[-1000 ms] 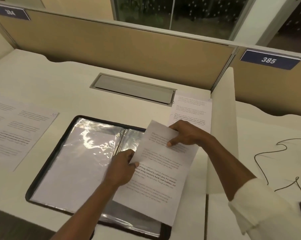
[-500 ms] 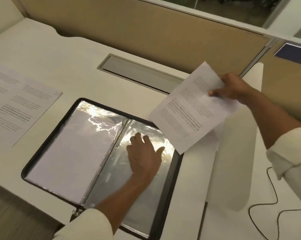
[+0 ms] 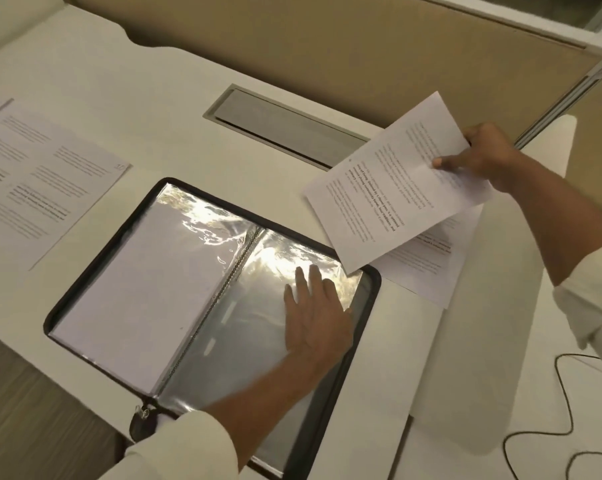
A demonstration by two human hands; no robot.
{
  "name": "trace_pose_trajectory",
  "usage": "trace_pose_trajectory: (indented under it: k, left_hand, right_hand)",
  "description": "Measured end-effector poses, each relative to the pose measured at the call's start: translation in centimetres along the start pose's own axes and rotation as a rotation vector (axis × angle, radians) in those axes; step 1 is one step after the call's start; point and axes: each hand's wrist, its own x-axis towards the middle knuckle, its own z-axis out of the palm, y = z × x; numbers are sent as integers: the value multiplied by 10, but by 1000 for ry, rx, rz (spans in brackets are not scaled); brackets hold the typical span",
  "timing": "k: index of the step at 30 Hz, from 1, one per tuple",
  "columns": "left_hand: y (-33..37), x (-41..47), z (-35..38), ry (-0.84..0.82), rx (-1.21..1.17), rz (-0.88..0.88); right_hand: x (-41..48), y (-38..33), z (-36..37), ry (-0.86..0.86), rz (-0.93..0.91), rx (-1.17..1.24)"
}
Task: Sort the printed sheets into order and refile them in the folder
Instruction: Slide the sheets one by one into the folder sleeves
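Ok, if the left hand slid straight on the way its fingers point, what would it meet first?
Probably the open folder's black zipped rim, just beyond the left hand. The white printed sheet in the right hand seems higher, though depth is unclear.

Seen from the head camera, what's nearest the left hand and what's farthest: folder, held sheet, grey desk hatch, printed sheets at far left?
From the left hand:
1. folder: directly under the flat palm.
2. held sheet: just beyond the fingertips, up-right, gripped by the right hand.
3. grey desk hatch: farther back, behind the folder.
4. printed sheets: far off to the left.
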Motion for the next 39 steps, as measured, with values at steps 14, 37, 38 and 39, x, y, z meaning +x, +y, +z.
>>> trace_pose_trajectory:
  k: [14,37,38,39]
  left_hand:
    - [-5,5,-15,268,-160,52]
    - [-20,11,-26,395,-239,-9]
    - [-20,12,-26,394,-238,-12]
    - [-21,13,-25,396,-242,-16]
  right_hand:
    - [32,-27,14,-127,-47,-81]
    - [59,-60,2,-226,73,-288]
    - [58,-61,2,-226,77,-269]
    - [58,-63,1,-232,79,-256]
